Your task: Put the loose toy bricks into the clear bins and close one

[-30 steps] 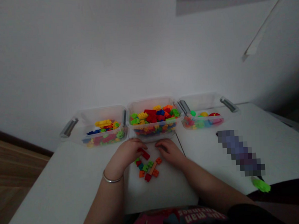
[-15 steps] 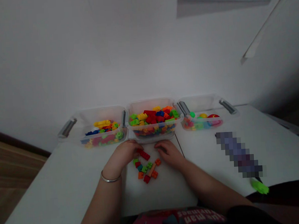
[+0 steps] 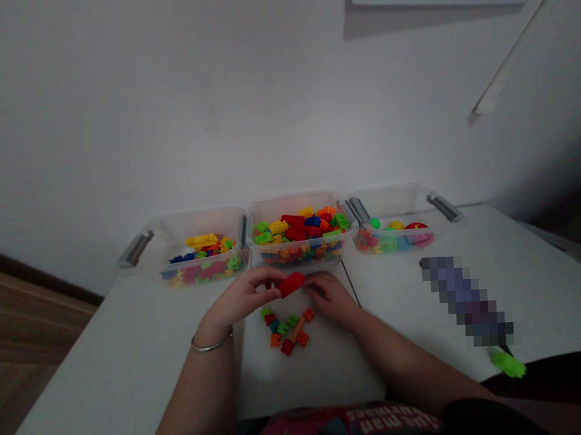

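Between the thumb and fingers of my left hand is a red toy building brick, raised a little above the table and tilted. My right hand is at the brick's right end, fingers loosely bent and apart; its fingertips look close to the brick, and I cannot tell if they touch. Below the hands lies a loose cluster of small bricks: green ones, orange ones, a red one, a teal one and a long tan one.
Along the wall stand three clear plastic boxes: a left one with mixed toy pieces, a middle one heaped with bricks, and a right one with rounded toys. A blurred-out long object with a green piece lies at right.
My left hand has lifted the red brick from the table, turned it and brought it up and right, toward my right hand. My right hand has hardly moved.
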`<action>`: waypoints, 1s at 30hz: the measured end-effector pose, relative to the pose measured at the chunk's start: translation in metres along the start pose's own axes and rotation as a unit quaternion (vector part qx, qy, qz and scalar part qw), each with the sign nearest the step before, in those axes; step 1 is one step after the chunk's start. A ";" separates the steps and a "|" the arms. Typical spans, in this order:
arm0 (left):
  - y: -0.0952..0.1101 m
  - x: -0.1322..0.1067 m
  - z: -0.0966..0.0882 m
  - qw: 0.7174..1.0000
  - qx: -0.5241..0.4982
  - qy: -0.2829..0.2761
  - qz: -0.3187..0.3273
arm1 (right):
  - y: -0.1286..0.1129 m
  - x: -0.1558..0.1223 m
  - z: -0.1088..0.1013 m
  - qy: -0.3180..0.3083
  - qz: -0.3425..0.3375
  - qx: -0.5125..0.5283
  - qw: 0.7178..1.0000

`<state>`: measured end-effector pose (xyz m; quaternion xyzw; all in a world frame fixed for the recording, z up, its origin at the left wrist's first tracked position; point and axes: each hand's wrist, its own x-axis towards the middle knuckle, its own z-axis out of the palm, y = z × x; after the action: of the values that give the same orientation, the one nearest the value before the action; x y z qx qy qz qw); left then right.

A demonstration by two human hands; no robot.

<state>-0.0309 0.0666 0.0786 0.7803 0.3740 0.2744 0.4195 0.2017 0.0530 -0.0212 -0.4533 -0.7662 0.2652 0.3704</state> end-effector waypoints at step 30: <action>0.023 0.077 -0.032 0.856 0.338 0.353 -0.167 | -0.003 0.000 -0.003 -0.013 0.005 -0.009 1.000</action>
<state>-0.0028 0.1351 0.1236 0.6509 0.6913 0.3136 0.0090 0.2025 0.0521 -0.0172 -0.4571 -0.7709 0.2656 0.3552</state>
